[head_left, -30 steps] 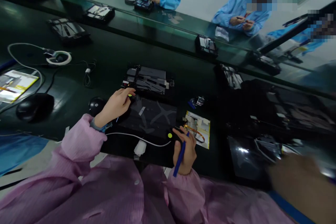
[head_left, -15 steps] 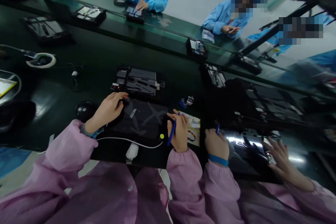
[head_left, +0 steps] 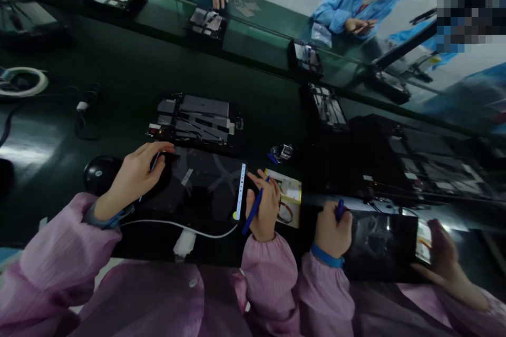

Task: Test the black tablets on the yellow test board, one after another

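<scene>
A dark tablet (head_left: 200, 184) is laid flat on a green-black desk (head_left: 118, 58), directly before the wearer, with a bright strip (head_left: 240, 192) lit along its three-o'clock edge. With that tablet taken as the clock's centre and twelve pointed away from the wearer, its ten-o'clock corner is attended by the left hand (head_left: 136, 176), which is half curled, a gap seen between thumb and forefinger; whether the edge is gripped cannot be told. At three o'clock, a blue pen (head_left: 255, 209) is held in the loosely closed right hand (head_left: 264, 208), the forward fingertips poised just beside the strip; contact with the glass cannot be confirmed.

A white cable (head_left: 166, 222) is looped along the six-o'clock side. A second tablet (head_left: 201, 118), its inner parts exposed, is set just beyond at twelve, and a silvery pack (head_left: 293, 208) is partly covered by the right hand. Between three and four, another dark tablet (head_left: 379, 247) is handled by a co-worker.

The step in hand is judged to be the tending of a lit screen at both ends. For any touch on the strip, a free fingertip would be called for, with the pen kept off the glass and the cable left unpulled.
</scene>
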### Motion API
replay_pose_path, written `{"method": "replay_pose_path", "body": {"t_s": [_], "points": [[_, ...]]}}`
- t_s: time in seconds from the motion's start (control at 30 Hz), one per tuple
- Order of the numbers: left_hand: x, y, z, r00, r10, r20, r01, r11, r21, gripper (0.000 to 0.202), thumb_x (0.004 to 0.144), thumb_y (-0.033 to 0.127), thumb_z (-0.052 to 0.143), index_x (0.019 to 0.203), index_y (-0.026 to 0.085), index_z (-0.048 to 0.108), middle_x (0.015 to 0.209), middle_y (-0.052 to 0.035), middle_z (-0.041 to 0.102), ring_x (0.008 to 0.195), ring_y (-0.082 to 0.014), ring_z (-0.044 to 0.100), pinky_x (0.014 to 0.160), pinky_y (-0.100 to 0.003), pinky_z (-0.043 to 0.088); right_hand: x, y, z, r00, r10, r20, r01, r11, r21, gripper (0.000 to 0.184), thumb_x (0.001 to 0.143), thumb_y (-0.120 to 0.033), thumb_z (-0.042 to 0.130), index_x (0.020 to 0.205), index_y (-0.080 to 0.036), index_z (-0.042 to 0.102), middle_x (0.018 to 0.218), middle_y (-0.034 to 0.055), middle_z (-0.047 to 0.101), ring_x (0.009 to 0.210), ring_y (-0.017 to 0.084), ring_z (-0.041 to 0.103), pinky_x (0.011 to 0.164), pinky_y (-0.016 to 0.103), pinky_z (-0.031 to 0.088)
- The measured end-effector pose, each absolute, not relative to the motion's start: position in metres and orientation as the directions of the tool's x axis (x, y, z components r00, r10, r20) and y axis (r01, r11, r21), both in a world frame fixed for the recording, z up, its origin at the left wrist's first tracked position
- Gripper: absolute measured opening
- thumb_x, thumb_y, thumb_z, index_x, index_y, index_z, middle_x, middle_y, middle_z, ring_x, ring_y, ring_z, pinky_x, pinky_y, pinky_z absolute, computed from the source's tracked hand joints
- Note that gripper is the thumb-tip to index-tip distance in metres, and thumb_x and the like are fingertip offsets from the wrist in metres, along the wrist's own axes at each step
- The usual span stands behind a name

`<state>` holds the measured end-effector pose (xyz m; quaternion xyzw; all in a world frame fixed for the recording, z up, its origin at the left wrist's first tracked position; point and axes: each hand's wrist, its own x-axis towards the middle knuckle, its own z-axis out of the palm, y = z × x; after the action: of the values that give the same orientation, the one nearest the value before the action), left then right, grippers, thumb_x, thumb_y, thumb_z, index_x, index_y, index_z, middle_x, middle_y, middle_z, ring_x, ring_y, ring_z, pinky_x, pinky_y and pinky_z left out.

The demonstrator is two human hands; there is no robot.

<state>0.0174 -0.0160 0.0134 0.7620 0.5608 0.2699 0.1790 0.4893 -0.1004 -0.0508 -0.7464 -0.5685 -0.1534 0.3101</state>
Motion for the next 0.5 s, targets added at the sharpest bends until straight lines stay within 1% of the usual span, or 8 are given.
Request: {"method": "replay_pose_path", "body": {"t_s": [0.13, 0.2, 0.37, 0.43, 0.5], "points": [[0.016, -0.015, 0.011, 0.233, 0.95, 0.21, 0.773, -0.312, 0.553, 0.036, 0.089, 0.026, 0.03, 0.116, 0.016, 0.053, 0.111, -0.0039, 0.062, 0.102, -0.0206, 0.061, 0.084, -0.038, 0.049, 0.49, -0.102, -0.05, 0.327, 0.8, 0.502, 0.921, -0.151, -0.359, 0.063, 0.096, -0.029, -0.002, 0.097, -0.024, 0.061, 0.049, -0.0001, 0.032, 0.048, 0.019, 0.051, 0.045, 0.031, 0.043], [0.017, -0.015, 0.01, 0.227, 0.953, 0.201, 0.781, -0.301, 0.547, 0.037, 0.089, 0.026, 0.031, 0.116, 0.015, 0.053, 0.112, -0.0041, 0.063, 0.102, -0.0198, 0.061, 0.083, -0.038, 0.049, 0.491, -0.104, -0.05, 0.344, 0.809, 0.476, 0.91, -0.162, -0.381, 0.062, 0.096, -0.029, -0.002, 0.096, -0.025, 0.06, 0.05, -0.0005, 0.029, 0.048, 0.018, 0.05, 0.045, 0.031, 0.044], [0.019, -0.015, 0.013, 0.19, 0.965, 0.179, 0.798, -0.258, 0.545, 0.036, 0.09, 0.029, 0.031, 0.115, 0.018, 0.054, 0.11, -0.0017, 0.064, 0.101, -0.0191, 0.062, 0.084, -0.038, 0.051, 0.491, -0.105, -0.054, 0.408, 0.818, 0.406, 0.883, -0.241, -0.402, 0.062, 0.095, -0.027, -0.004, 0.101, -0.024, 0.058, 0.053, 0.0014, 0.036, 0.057, 0.02, 0.056, 0.055, 0.033, 0.05], [0.019, -0.015, 0.015, 0.191, 0.965, 0.18, 0.795, -0.259, 0.548, 0.036, 0.09, 0.029, 0.031, 0.116, 0.017, 0.054, 0.11, -0.002, 0.064, 0.102, -0.0196, 0.061, 0.085, -0.039, 0.05, 0.493, -0.106, -0.057, 0.405, 0.818, 0.409, 0.891, -0.252, -0.378, 0.063, 0.095, -0.026, -0.006, 0.103, -0.024, 0.057, 0.055, 0.0024, 0.039, 0.059, 0.02, 0.056, 0.055, 0.033, 0.049], [0.018, -0.015, 0.015, 0.195, 0.964, 0.182, 0.789, -0.264, 0.555, 0.036, 0.091, 0.029, 0.031, 0.116, 0.016, 0.054, 0.109, -0.0022, 0.064, 0.102, -0.0196, 0.061, 0.086, -0.039, 0.05, 0.495, -0.107, -0.061, 0.359, 0.82, 0.446, 0.918, -0.226, -0.325, 0.064, 0.094, -0.025, -0.006, 0.106, -0.024, 0.057, 0.056, 0.0035, 0.043, 0.059, 0.021, 0.056, 0.053, 0.033, 0.048]]}}
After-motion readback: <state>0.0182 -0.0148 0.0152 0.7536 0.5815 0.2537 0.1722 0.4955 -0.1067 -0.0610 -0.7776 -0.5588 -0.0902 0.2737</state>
